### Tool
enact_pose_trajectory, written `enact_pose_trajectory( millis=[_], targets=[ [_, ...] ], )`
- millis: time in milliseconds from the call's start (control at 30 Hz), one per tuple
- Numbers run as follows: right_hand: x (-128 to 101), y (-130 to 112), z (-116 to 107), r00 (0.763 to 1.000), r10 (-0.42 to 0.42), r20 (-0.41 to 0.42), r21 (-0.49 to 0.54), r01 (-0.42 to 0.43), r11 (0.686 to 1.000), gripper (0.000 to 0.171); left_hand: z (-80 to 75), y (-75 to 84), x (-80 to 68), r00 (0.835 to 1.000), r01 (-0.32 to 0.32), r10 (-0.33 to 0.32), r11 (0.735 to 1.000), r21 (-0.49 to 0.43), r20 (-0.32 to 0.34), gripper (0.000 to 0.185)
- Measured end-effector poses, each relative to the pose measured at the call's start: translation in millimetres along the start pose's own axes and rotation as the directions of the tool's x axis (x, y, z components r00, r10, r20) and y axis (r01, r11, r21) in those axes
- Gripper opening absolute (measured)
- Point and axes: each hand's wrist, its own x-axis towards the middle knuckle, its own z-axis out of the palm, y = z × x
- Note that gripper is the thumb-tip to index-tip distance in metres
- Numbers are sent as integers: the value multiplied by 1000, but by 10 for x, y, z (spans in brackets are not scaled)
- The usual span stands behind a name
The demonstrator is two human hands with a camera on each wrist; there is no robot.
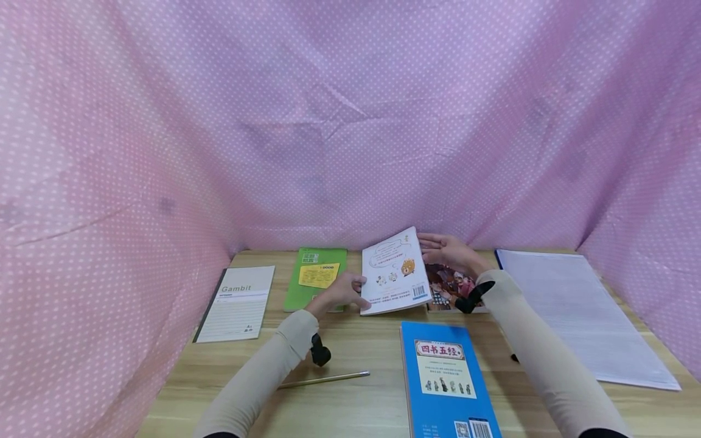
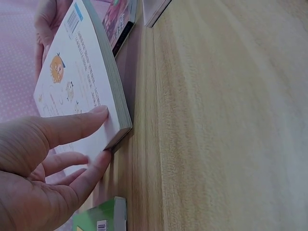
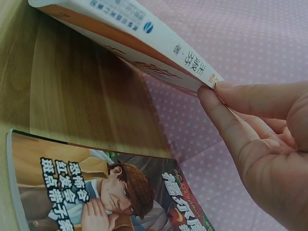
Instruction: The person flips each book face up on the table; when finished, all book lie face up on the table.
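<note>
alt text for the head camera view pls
Two hands tilt a white book up off a wooden desk: the left hand grips its near corner, the right hand supports its far edge. A blue book, green book and pencil lie around it.

- Curtain [image 1: 350, 121]: pink-lilac cloth, dotted all over with small white spots.
- Table [image 1: 361, 340]: pale wood with a light grain.
- Tilted book [image 1: 394, 271]: white back cover with small orange and grey cartoon animals and a blue-edged barcode; its spine is white over an orange band.
- Green book [image 1: 316, 277]: bright green with a yellow panel.
- Blue book [image 1: 446, 377]: sky blue with a cream panel and a dark red title box.
- Notebook [image 1: 237, 303]: off-white, ruled with grey lines, black spine.
- Picture book [image 3: 110, 192]: brown tones, a figure in a brown checked cap, white lettering.
- Paper [image 1: 580, 310]: white with faint grey print.
- Pencil [image 1: 323, 379]: silvery grey.
- Sleeves [image 1: 263, 377]: beige.
</note>
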Motion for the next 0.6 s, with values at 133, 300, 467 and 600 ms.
enact_pose_trajectory(
  millis=[133,300,467,600],
  targets=[
    [-22,-31,14,1000,-16,-10,-11,16,1000,78,4,21,-3,1000,1,-1,1000,-16,-2,78],
    [-40,-75,36,999,-28,-28,-12,28,1000,76,13,39,6,1000,-10,10,1000,-13,0,78],
    [-69,-126,57,998,-32,-46,-14,32,999,76,34,28,35,1000,-17,17,1000,-4,3,77],
    [-89,-167,74,998,-31,-49,-8,30,1000,75,49,22,55,1000,-19,19,1000,-9,9,77]
  ],
)
